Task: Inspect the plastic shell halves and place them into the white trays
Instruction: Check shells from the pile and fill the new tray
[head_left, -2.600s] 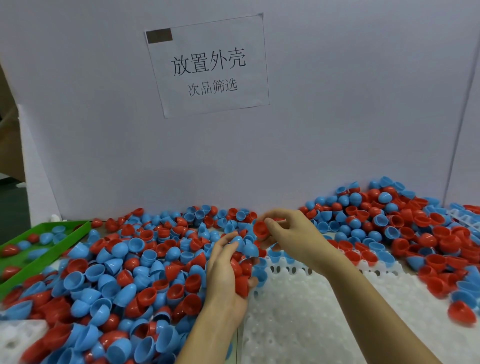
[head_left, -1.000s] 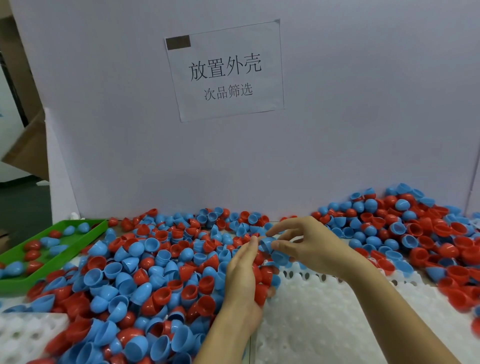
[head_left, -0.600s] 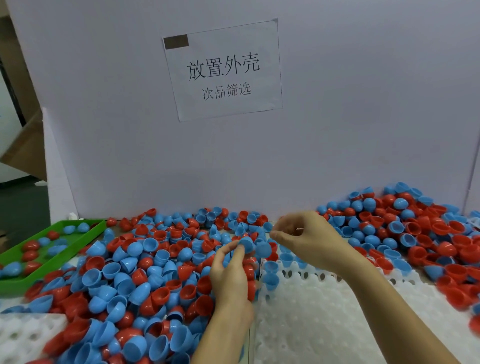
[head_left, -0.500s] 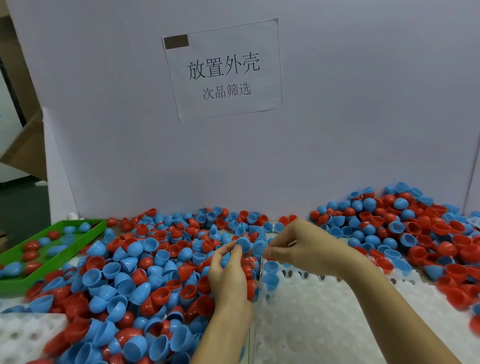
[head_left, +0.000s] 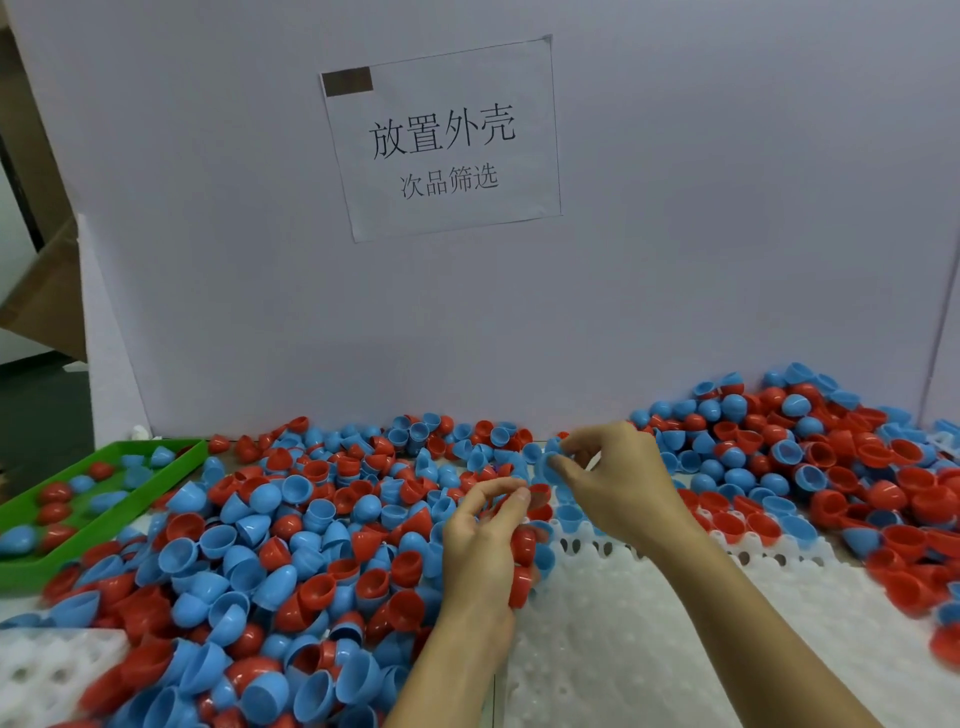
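Shell halves, red and blue, heaped over my white tray's left and far edges. Right hand pinches a blue half above far-edge pockets, nearer them; left hand grasps red halves.

Shell halves heaped, perhaps overlapping tray
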